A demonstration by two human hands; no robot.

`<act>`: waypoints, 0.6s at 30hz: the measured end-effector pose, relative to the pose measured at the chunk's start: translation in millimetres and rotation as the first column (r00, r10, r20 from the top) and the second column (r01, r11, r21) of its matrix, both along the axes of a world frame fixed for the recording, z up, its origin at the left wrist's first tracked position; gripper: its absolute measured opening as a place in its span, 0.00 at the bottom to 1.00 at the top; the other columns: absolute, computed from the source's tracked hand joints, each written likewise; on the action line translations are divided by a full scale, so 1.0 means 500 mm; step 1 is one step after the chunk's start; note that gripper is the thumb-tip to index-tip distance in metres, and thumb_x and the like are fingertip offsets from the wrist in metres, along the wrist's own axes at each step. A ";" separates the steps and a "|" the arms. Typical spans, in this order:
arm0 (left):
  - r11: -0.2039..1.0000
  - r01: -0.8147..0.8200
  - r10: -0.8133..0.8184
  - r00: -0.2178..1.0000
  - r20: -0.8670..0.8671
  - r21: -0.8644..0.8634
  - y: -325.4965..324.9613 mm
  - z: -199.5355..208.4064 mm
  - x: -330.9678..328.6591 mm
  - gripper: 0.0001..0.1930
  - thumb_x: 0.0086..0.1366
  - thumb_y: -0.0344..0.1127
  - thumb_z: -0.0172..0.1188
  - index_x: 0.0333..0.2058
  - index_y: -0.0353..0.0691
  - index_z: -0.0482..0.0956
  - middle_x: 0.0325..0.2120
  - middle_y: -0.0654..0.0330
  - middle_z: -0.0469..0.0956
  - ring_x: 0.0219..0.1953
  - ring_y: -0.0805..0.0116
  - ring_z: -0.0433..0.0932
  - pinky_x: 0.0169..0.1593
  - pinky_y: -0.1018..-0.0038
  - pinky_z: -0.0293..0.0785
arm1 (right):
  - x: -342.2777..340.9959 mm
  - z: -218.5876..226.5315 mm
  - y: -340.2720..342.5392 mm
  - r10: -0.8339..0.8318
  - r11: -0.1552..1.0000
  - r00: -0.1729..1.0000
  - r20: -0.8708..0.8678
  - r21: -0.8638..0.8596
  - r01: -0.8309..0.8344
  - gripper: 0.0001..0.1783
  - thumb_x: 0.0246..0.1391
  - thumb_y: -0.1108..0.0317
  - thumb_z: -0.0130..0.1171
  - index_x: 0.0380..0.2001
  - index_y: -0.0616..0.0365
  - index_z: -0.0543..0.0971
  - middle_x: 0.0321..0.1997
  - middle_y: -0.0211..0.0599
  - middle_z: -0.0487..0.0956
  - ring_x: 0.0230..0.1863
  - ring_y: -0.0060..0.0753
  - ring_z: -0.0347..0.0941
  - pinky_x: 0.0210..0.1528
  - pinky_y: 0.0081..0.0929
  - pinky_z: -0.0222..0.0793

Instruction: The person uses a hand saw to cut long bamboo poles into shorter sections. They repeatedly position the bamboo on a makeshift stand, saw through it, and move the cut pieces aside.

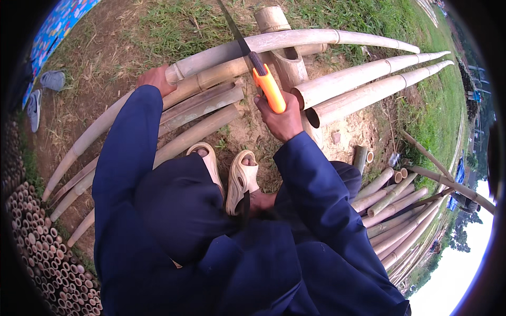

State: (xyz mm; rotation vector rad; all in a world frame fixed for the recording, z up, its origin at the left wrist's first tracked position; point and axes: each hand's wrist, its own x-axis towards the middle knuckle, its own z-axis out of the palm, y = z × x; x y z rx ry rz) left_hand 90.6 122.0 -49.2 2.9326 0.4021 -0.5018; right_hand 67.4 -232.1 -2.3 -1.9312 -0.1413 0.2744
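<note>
While the right hand (282, 118) is wrapped tight around the molded orange handle (272, 90) of a saw, the thin, dark blade (234, 27) slants up across the upper bamboo pole (300, 39). Can't tell if the teeth bite. Left hand (154, 80) is clamped on that same pole near its left end; pole is pale, smooth, gently curved by the lens, ringed at the nodes.

Under it: a thick bamboo support (291, 73), with an oval opening in its wall. Just right of the orange grip, two hollow poles (350, 89) lie side by side, round dark mouths facing the person. Below the left hand, more long lengths (200, 131), woody and dull.

Further out: cream slotted sandals (244, 181) on dry, crumbly soil (258, 134); loose bamboo pile (392, 205) at right; dense stack of short tubes (50, 258), ring-shaped ends out, lower left; rough grass (174, 29) beyond.
</note>
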 end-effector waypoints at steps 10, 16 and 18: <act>1.000 0.014 -0.014 1.000 0.019 -0.009 -0.004 0.007 -0.001 0.29 0.50 0.47 0.72 0.50 0.45 0.80 0.42 0.47 0.86 0.47 0.45 0.84 0.52 0.51 0.79 | -0.015 -0.034 -0.017 0.023 0.995 1.000 -0.002 0.097 -0.023 0.13 0.57 0.65 0.69 0.31 0.65 0.79 0.22 0.32 0.77 0.25 0.22 0.70 0.31 0.29 0.69; 0.998 0.044 -0.044 0.999 0.007 -0.039 0.002 0.006 0.000 0.29 0.50 0.48 0.73 0.51 0.44 0.79 0.41 0.45 0.86 0.47 0.44 0.84 0.55 0.52 0.79 | -0.051 -0.012 -0.002 -0.010 0.997 0.993 -0.119 0.074 0.019 0.16 0.61 0.64 0.68 0.28 0.65 0.78 0.20 0.27 0.73 0.24 0.19 0.66 0.28 0.27 0.65; 0.998 0.033 -0.033 0.999 0.001 -0.050 0.012 0.003 -0.001 0.29 0.50 0.47 0.72 0.51 0.43 0.79 0.40 0.45 0.86 0.47 0.43 0.84 0.55 0.52 0.78 | -0.095 0.034 -0.034 -0.004 0.996 0.980 -0.199 0.088 0.022 0.17 0.61 0.63 0.69 0.27 0.65 0.77 0.20 0.26 0.72 0.24 0.19 0.65 0.28 0.27 0.64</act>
